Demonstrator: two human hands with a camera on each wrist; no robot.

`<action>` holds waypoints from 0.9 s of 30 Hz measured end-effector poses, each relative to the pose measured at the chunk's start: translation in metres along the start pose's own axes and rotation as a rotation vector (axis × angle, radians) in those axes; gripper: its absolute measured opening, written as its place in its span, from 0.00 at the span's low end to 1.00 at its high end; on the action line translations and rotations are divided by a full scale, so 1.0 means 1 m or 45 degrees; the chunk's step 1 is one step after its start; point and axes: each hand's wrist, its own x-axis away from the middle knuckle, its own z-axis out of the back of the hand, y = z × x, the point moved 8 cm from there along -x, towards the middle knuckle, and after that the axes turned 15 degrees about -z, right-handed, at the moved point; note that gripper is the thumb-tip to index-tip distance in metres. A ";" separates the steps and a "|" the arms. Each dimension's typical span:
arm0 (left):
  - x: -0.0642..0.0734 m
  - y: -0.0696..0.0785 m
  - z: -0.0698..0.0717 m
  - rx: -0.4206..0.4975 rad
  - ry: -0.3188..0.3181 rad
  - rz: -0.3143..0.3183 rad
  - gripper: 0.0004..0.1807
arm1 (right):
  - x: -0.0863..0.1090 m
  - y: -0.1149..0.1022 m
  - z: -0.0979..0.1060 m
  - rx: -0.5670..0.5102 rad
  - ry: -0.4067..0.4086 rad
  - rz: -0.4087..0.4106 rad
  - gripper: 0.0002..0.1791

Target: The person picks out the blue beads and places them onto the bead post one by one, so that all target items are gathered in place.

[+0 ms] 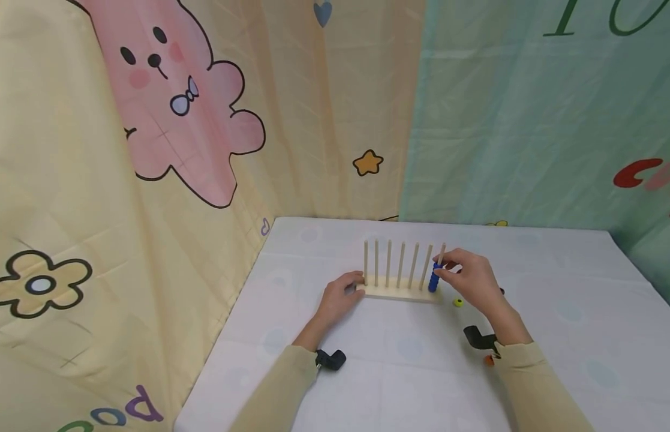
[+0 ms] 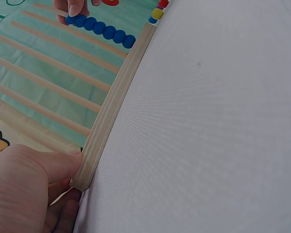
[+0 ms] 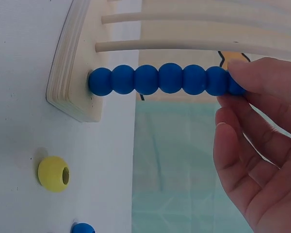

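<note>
A wooden peg stand (image 1: 399, 293) with several upright pegs sits on the table. My left hand (image 1: 337, 298) holds its left end; in the left wrist view the thumb lies over the base and the other fingers are partly hidden at its end. On the rightmost peg a column of blue beads (image 3: 170, 78) rises from the base. My right hand (image 1: 471, 279) pinches the topmost blue bead (image 3: 237, 87) between thumb and fingertips, its other fingers loosely bent. The remaining pegs carry no beads.
A yellow bead (image 3: 53, 174) lies on the table right of the stand, with a loose blue bead (image 3: 83, 228) nearby. Beneath the right wrist an orange item (image 1: 489, 360) is partly hidden. Printed curtains (image 1: 335, 108) hang behind the white-covered table (image 1: 399, 384).
</note>
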 end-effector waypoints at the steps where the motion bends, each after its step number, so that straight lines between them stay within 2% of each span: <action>1: 0.000 -0.001 -0.001 -0.004 -0.005 0.004 0.13 | 0.000 0.001 -0.001 0.002 -0.012 -0.005 0.12; 18: 0.003 0.002 -0.001 -0.006 -0.010 -0.037 0.13 | 0.002 0.010 -0.004 0.012 -0.083 -0.011 0.13; 27: -0.001 0.004 0.001 -0.003 0.007 -0.028 0.13 | -0.001 0.010 0.001 0.053 -0.123 0.018 0.18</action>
